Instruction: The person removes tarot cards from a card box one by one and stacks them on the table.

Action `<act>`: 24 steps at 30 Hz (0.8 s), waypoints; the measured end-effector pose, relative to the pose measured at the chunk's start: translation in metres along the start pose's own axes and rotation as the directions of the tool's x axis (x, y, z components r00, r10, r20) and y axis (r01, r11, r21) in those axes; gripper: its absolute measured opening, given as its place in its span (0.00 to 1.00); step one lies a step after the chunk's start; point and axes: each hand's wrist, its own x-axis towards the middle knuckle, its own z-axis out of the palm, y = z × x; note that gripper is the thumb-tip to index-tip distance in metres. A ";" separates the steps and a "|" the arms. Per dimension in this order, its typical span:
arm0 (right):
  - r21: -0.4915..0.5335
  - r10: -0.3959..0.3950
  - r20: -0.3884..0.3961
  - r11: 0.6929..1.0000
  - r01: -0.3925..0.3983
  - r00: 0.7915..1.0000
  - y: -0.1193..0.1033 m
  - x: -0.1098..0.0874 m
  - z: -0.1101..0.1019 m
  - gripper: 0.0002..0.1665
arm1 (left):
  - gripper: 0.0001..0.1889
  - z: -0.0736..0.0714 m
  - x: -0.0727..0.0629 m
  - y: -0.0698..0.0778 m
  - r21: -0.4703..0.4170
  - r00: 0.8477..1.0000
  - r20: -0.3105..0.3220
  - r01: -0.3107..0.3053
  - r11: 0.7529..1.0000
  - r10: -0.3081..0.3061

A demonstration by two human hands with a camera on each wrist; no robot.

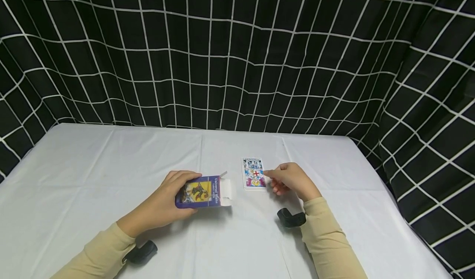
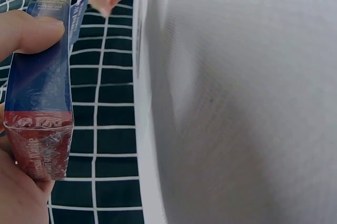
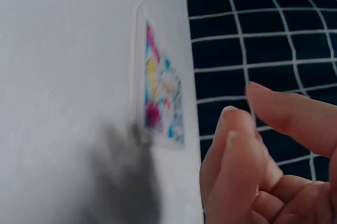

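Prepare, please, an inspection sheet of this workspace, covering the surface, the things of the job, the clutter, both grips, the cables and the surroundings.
Surface: white cloth with fold creases.
Job's things: purple-blue tarot box, end flap open; card stack lying on the cloth, top card face up.
Clutter: nothing seen.
Left grip: the hand holds the box, thumb on one side.
Right grip: the hand is beside the stack, holding nothing; the right wrist view shows its fingers apart from the cards.
Cables: nothing seen.
Surroundings: black backdrop with white grid lines, behind and at both sides.
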 end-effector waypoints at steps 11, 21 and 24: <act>0.107 -0.175 -0.028 0.978 0.177 0.984 -0.019 -0.013 0.012 0.16 | 0.40 0.000 0.000 -0.001 -0.003 1.000 -0.002 -0.004 1.000 0.004; 0.105 -0.207 -0.023 0.972 0.208 0.978 -0.030 -0.023 0.025 0.15 | 0.40 0.001 0.000 -0.001 0.002 1.000 -0.002 -0.013 1.000 0.013; 0.142 -0.230 -0.011 0.963 0.230 0.973 -0.036 -0.027 0.031 0.16 | 0.40 0.001 0.000 -0.002 0.006 1.000 -0.005 -0.021 1.000 0.021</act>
